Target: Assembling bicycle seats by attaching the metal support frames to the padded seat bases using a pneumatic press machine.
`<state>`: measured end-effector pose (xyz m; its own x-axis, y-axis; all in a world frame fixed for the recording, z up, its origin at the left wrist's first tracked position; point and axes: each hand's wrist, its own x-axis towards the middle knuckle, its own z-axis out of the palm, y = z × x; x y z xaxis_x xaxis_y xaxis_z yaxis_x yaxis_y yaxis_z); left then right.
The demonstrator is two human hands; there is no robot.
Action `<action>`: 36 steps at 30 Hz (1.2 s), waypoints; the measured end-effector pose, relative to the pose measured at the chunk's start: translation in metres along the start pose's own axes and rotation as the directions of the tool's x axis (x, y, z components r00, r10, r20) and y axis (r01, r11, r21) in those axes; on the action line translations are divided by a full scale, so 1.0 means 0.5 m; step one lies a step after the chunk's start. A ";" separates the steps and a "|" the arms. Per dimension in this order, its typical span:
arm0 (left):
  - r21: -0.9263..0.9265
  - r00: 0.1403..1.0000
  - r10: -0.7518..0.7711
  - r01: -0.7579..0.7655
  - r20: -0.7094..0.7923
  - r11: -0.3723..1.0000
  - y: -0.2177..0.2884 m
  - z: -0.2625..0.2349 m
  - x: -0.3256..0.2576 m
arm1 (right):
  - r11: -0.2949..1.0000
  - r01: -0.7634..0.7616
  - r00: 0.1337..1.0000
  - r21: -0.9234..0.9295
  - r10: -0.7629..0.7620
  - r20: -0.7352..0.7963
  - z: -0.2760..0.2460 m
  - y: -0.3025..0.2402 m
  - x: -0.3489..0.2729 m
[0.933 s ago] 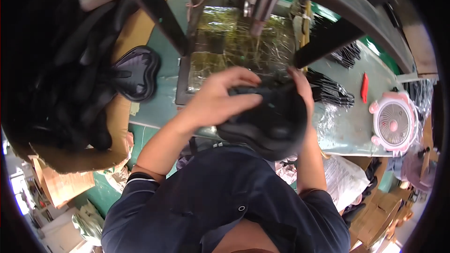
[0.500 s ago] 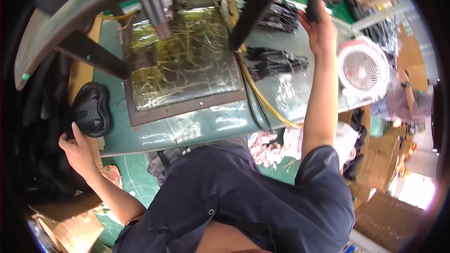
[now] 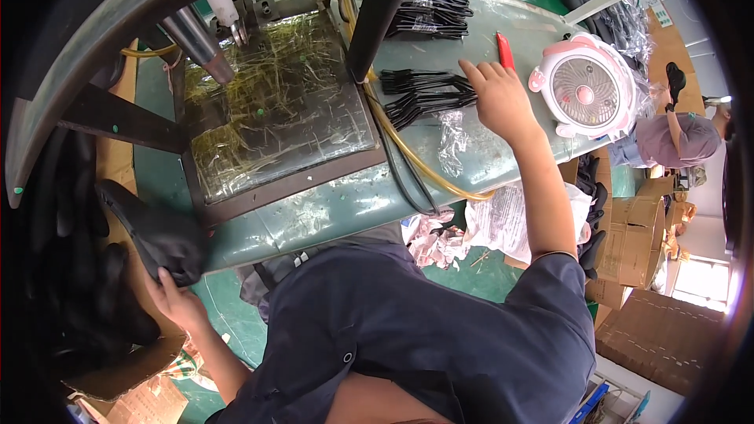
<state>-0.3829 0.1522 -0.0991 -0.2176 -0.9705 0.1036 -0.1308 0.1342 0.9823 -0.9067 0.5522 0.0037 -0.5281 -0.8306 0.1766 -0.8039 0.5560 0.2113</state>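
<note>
My left hand [image 3: 179, 302] is closed on the rear edge of a black bicycle saddle [image 3: 157, 228] at the left edge of the table, its narrow nose slanting up and left. My right hand [image 3: 503, 106] is over the table, fingers apart and slightly bent, at the right end of a bundle of bent black metal rods [image 3: 424, 94], which look like saddle rails. Whether its fingertips touch the rods I cannot tell; the thumb is hidden. Farther back lies a second rod bundle [image 3: 430, 14], partly wrapped in clear plastic.
A framed press bed [image 3: 283, 102] under clear film stands before me, with dark metal bars around it. A yellow hose [image 3: 424, 163] runs beside it. Right are a red-handled tool [image 3: 504, 50] and a pink-white fan [image 3: 585, 86]. Black saddles fill a box [image 3: 67, 251] at left. A co-worker [image 3: 677, 140] stands far right.
My right hand has come back from the far right, leaving a black object there, to the rod bundle. The saddle at my left has been lifted and turned in my left hand.
</note>
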 end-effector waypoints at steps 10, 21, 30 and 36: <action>-0.104 0.658 0.533 -0.574 0.532 0.812 0.065 0.171 0.023 | 0.955 0.037 0.999 0.295 -0.044 0.017 -0.069 -0.109 0.041; 0.025 0.622 0.474 -0.622 0.623 0.782 0.192 0.358 0.079 | 0.254 -0.088 0.993 0.963 0.098 0.065 -0.114 -0.308 -0.059; -0.188 0.839 0.426 -0.384 0.338 0.904 0.088 0.381 0.013 | 0.402 0.187 0.977 0.896 0.015 -0.211 -0.029 -0.468 0.026; -0.183 0.880 0.368 -0.326 0.300 0.928 0.082 0.377 0.012 | 0.499 0.249 0.960 0.830 -0.011 -0.281 -0.033 -0.507 0.034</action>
<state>-0.5718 0.1896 -0.0875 -0.5301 -0.7443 0.4062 0.1268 0.4041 0.9059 -0.7075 0.3978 -0.0310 -0.4208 -0.7949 0.4370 -0.7596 0.0454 -0.6488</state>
